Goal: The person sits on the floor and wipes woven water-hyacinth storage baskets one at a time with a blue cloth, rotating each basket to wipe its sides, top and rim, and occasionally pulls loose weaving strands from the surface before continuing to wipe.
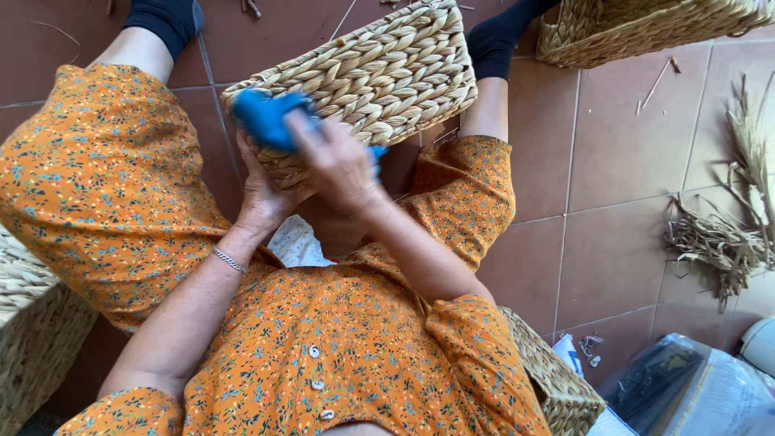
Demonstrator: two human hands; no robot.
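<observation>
A rectangular woven straw basket (379, 69) rests tilted between my knees, its braided side facing me. My left hand (260, 194) grips the basket's near lower corner from beneath. My right hand (335, 161) presses a bright blue cloth (266, 117) against that same corner; the cloth's other end shows blue at the right of my hand. I wear orange flowered clothes and dark socks, and a thin bracelet (229, 260) circles my left wrist.
Another woven basket (638, 28) stands at the top right on the reddish tile floor (622, 137). Dried straw (726, 234) lies at the right. More woven baskets sit at my left (32, 323) and by my right elbow (557, 387). Plastic bags (686, 391) lie bottom right.
</observation>
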